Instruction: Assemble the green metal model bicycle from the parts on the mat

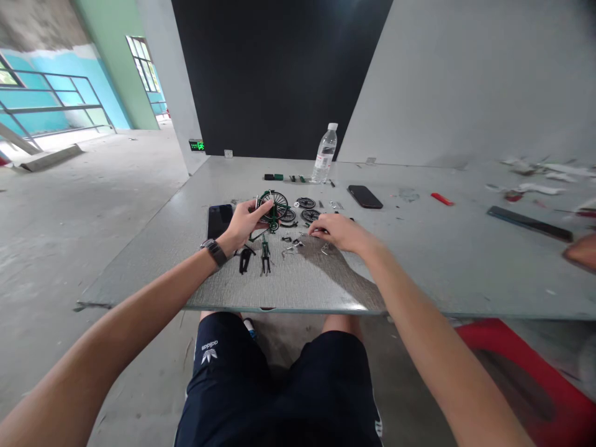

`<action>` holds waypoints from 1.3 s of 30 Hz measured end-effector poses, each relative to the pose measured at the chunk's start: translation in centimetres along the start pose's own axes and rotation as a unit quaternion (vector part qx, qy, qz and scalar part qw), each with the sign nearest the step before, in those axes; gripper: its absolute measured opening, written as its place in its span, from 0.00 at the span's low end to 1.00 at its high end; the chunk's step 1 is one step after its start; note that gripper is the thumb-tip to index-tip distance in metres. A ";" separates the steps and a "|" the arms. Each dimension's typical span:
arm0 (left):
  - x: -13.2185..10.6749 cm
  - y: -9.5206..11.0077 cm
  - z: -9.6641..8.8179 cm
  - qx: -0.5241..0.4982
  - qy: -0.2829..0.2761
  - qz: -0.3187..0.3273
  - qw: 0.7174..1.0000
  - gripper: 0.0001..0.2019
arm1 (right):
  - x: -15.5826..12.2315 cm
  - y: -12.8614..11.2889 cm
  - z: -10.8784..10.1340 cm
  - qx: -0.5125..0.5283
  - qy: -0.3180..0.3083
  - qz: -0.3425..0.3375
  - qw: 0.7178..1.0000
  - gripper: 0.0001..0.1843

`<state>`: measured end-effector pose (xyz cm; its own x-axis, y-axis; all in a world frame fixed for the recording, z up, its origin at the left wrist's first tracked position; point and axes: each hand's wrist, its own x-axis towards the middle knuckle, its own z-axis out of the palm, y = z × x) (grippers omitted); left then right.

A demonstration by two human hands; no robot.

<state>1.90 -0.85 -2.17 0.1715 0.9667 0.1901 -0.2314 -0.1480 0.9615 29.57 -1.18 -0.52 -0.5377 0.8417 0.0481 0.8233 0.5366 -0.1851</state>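
Note:
My left hand is closed on a green model bicycle frame with a black spoked wheel on it, held just above the table. Over the small loose parts to the right, my right hand has its fingers bent and pinched together at the tabletop; whatever is between the fingertips is too small to make out. Loose black wheels lie beyond the hands. Nearer me are a green and black fork piece, a black part and several small metallic pieces.
A water bottle stands at the back. Phones lie left and right. Small green and black boxes and a red object rest on the table. Another person's hand shows at the right edge, above a red stool.

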 end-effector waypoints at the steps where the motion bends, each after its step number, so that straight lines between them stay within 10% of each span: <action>1: 0.0 0.0 0.0 0.001 -0.001 0.000 1.000 0.16 | 0.0 0.0 0.0 -0.003 -0.001 -0.002 1.000 0.15; 39: 0.1 -0.3 -0.2 0.012 -0.018 0.000 1.000 0.17 | 0.0 -1.0 -0.1 -0.025 -0.013 0.003 1.000 0.14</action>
<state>1.78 -0.72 -2.46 0.2053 0.9589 0.1958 -0.2077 -0.1528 0.9662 28.75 -1.67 -0.21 -0.5362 0.8438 0.0213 0.8345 0.5338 -0.1367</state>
